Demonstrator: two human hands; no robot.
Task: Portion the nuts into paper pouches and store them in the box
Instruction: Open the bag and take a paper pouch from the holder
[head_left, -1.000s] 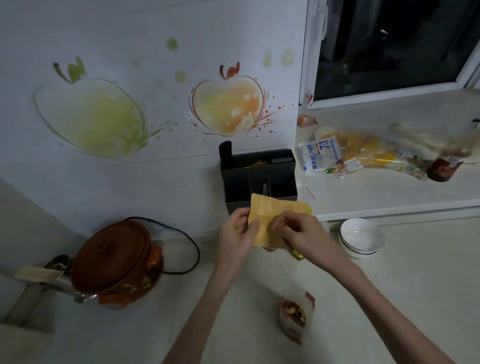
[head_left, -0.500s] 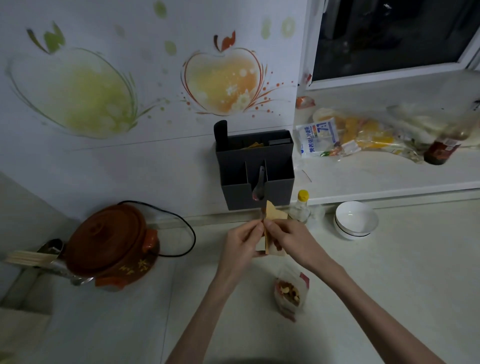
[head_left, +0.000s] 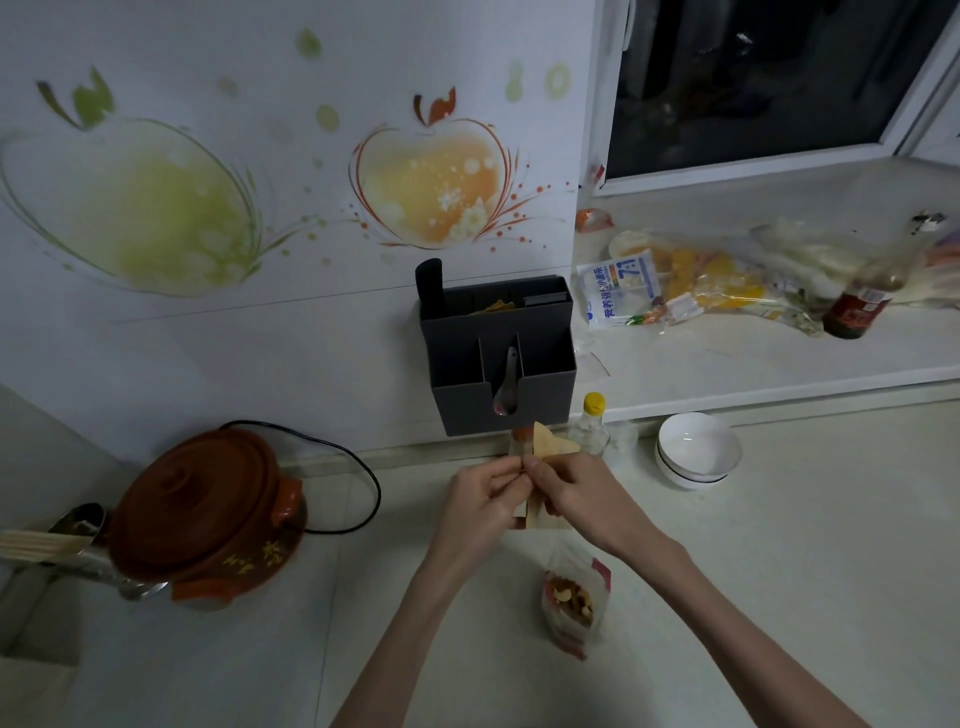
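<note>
A tan paper pouch is pinched between both hands above the counter, seen almost edge-on. My left hand grips its left side and my right hand its right side, fingertips touching. An open plastic bag of mixed nuts stands on the counter just below the hands. The dark grey box hangs on the wall behind, with a spoon in its front slot and something tan in its back compartment.
A brown clay pot with a black cord sits at the left. Stacked white bowls and a small yellow-capped bottle stand by the wall. Food packets and a dark sauce bottle lie on the window ledge.
The pouch came down from in front of the box to just above the counter and turned from flat-on to edge-on. Both hands closed together on it.
</note>
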